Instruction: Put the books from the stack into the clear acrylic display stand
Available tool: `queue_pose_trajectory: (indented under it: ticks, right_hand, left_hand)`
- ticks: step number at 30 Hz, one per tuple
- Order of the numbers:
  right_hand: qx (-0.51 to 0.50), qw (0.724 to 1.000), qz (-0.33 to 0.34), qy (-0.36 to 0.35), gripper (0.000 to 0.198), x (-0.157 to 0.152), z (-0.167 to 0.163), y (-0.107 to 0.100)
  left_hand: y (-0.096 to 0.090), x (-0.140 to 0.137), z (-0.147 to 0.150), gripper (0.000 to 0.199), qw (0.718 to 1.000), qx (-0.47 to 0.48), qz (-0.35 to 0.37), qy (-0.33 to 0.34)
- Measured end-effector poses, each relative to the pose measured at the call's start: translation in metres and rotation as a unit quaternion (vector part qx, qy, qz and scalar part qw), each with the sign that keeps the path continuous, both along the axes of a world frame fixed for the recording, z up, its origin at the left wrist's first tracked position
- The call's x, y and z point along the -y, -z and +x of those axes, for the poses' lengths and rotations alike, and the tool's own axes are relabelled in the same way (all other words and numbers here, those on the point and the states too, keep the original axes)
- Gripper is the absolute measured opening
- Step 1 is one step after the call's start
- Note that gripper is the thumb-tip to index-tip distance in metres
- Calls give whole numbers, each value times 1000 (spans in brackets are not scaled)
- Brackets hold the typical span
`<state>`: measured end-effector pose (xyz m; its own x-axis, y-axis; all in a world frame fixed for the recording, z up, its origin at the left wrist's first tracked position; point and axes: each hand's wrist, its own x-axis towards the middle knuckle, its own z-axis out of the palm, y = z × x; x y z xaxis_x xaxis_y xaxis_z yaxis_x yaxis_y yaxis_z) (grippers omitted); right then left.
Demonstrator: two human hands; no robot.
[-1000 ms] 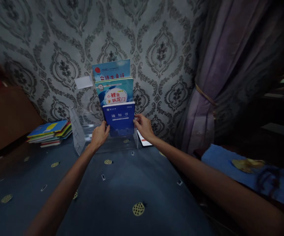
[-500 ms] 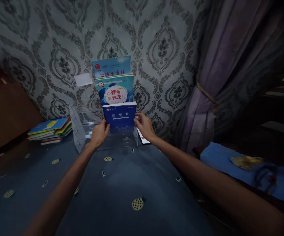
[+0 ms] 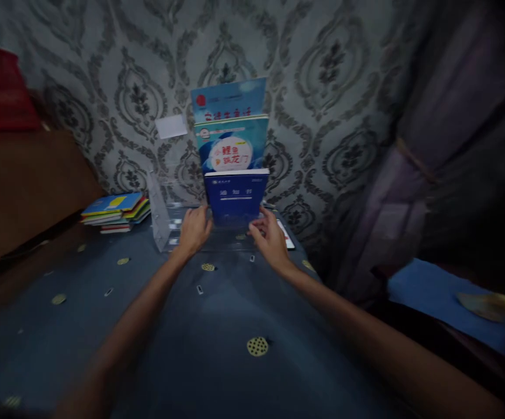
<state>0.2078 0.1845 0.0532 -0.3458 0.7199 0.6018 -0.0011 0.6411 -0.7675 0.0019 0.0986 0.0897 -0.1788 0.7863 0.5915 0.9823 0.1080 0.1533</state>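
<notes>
A dark blue book [image 3: 236,198] with white lettering stands upright in the front of a clear plastic rack [image 3: 159,215]. Behind it rise a teal book [image 3: 256,139] and a lighter blue book [image 3: 230,99], each higher than the one in front. My left hand [image 3: 194,230] is at the dark blue book's lower left edge, thumb and fingertips closed against it. At the lower right corner is my right hand [image 3: 272,240], its thumb apart from its bent fingers. The clear plastic makes exact contact there hard to see.
A pile of several thin books [image 3: 116,212] lies left of the rack. A phone-like white object [image 3: 286,237] rests behind my right hand. The patterned tablecloth [image 3: 169,343] spreads in front. A brown box [image 3: 20,186] stands left; a blue cloth [image 3: 435,297] lies right.
The view has shifted, so the rack and books sit further right. My right hand has slid lower and its thumb has come away from the dark blue book's edge. The books keep their order.
</notes>
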Motion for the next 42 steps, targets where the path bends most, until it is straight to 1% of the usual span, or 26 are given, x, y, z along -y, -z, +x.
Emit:
queue_pose_trajectory:
  ticks: [3, 6, 8, 10, 12, 15, 17, 20, 23, 25, 27, 28, 33, 36, 39, 42]
  right_hand:
    - [60, 996, -4, -60, 44, 30, -1, 29]
    - [129, 985, -1, -114, 38, 56, -2, 54]
    - [174, 975, 17, -138, 35, 69, 0, 63]
    - [211, 965, 44, -147, 31, 77, 2, 66]
    - [229, 960, 64, -151, 28, 81, 4, 64]
    - [225, 957, 80, -164, 27, 84, 6, 59]
    - [221, 956, 89, -172, 27, 84, 6, 56]
    - [222, 954, 94, -176, 27, 86, 5, 54]
    - [225, 953, 98, -175, 27, 87, 5, 53]
    - [227, 952, 95, -183, 28, 87, 6, 51]
    - [229, 950, 85, -192, 29, 87, 7, 51]
    - [230, 951, 81, -193, 29, 86, 7, 51]
    - [233, 953, 68, -182, 29, 82, 8, 59]
    - [225, 954, 62, -187, 30, 81, 9, 64]
    - [222, 955, 62, -186, 30, 81, 9, 64]
    - [228, 954, 60, -186, 30, 81, 9, 61]
  left_hand:
    - [15, 15, 0, 47, 1000, -23, -17, 14]
    - [29, 35, -3, 47, 999, 6, -30, 39]
    - [36, 49, -8, 43, 998, 33, -27, 42]
    - [40, 63, -17, 38, 998, 53, -18, 30]
    - [43, 76, -30, 33, 997, 83, 0, 5]
    - [45, 92, -57, 26, 988, 138, 41, -60]
    - [43, 99, -80, 24, 974, 181, 76, -113]
    - [38, 102, -117, 22, 941, 254, 125, -185]
    - [30, 98, -155, 17, 902, 331, 161, -224]
    - [23, 91, -177, 26, 875, 381, 184, -235]
    - [16, 80, -197, 36, 847, 431, 205, -235]
    - [13, 73, -205, 38, 831, 457, 216, -231]
    - [1, 34, -238, 38, 736, 590, 265, -202]
    - [-3, 17, -251, 38, 681, 650, 286, -176]
    - [-6, 9, -260, 38, 641, 688, 304, -153]
    - [-10, 5, -266, 38, 616, 708, 315, -144]
